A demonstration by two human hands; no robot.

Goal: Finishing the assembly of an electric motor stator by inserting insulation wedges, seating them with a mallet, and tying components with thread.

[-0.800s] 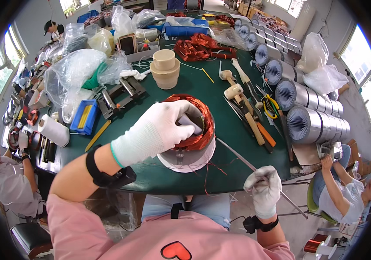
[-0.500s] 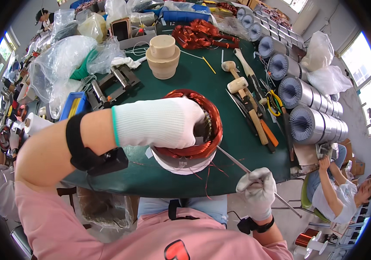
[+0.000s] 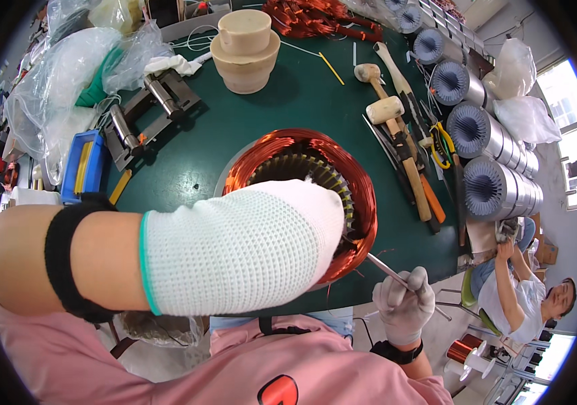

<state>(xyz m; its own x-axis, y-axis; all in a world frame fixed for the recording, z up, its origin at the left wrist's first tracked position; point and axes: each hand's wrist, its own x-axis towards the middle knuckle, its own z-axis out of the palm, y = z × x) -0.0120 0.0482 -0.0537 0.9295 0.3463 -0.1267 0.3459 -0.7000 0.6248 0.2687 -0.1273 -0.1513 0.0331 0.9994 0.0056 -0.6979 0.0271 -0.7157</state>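
1. Head view: nearest was the left forearm [image 3: 110, 256], a black strap [image 3: 59, 253] around it, running into a white knit glove with a green edge.
2. The left hand [image 3: 295, 233], inside that glove, bent down over the near side of a copper-wound ring [image 3: 364, 189]; its fingers were out of sight, so whether they held anything — or were spread or narrow — could not be told.
3. The right hand [image 3: 406, 307], also gloved, had its fingers wrapped around a thin metal rod [image 3: 384, 266], whose far end reached the ring's near right edge.
4. The ring sat on the green table [image 3: 180, 169] before the person, its slotted inner wall showing past the left hand.
5. Right of it lay 2 pale-headed mallets [image 3: 384, 109] and yellow-and-black pliers [image 3: 442, 145]; left, a blue tray [image 3: 70, 162] and a metal frame with 2 rollers [image 3: 165, 98].
6. Along the right edge lay ribbed-ended steel cylinders [image 3: 504, 189].
7. Farther off stood a cream stepped block [image 3: 244, 57], with reddish wire bundles [image 3: 312, 20] beyond it.
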